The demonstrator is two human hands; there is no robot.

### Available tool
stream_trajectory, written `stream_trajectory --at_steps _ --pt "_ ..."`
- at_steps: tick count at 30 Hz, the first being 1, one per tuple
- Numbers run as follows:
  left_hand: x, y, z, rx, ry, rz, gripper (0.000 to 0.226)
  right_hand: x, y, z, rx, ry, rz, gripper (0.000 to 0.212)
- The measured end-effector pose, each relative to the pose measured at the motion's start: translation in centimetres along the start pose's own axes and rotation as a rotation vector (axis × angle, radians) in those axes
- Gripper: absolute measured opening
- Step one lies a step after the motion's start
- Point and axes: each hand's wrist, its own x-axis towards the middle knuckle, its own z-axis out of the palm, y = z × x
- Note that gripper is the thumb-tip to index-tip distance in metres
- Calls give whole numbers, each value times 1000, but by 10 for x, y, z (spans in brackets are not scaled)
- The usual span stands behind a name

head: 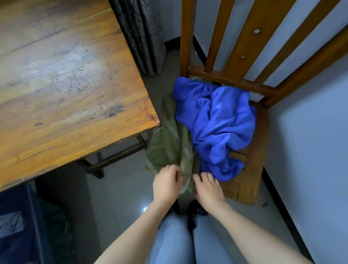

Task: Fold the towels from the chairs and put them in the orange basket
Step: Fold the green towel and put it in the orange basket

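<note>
A crumpled blue towel [216, 124] lies on the seat of a wooden chair [253, 167], against its slatted back. Beside it, on the left, a green towel [170, 144] hangs over the seat's front left edge. My left hand [167, 184] grips the lower edge of the green towel, fingers curled into the cloth. My right hand [208, 188] rests at the same hem just right of it, fingers bent down onto the fabric. The orange basket is not in view.
A worn wooden table [50, 79] fills the upper left, its corner close to the chair. A dark patterned curtain [140, 30] hangs behind it. A blue floral fabric [13, 238] lies under the table. White walls close in on the right.
</note>
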Motion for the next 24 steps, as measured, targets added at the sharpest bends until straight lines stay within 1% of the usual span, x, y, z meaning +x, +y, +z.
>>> stream_trajectory --at_steps 1,3,5,6,7,8,10,11,14,18,21,24 --pt "-6 9 -10 -46 10 -14 14 -7 -2 -10 41 4 14 69" --pt "-15 28 -27 -150 34 -69 13 -14 -7 -28 90 61 27 89" --pt "-25 48 -49 -222 54 -108 14 -24 -14 -54 136 102 47 97" --pt "-29 57 -58 -246 59 -114 14 -29 -18 -68 146 133 53 96" --pt "-32 66 -67 -265 61 -114 14 -34 -21 -80 171 166 48 90" --pt "-36 74 -75 -273 61 -114 14 -38 -24 -94 234 187 62 78" --pt "-43 89 -95 -267 64 -114 15 -47 -28 -125 370 177 99 50" --pt "-46 94 -105 -261 67 -110 16 -50 -27 -136 417 194 119 43" --pt "-50 105 -128 -251 72 -116 17 -56 -21 -167 470 221 90 39" --pt "-53 115 -156 -284 67 -104 17 -68 -18 -212 539 269 21 28" --pt "-54 129 -176 -310 53 -39 17 -76 -17 -245 637 250 33 21" --pt "-57 144 -196 -380 80 44 15 -80 -15 -279 728 284 51 16"
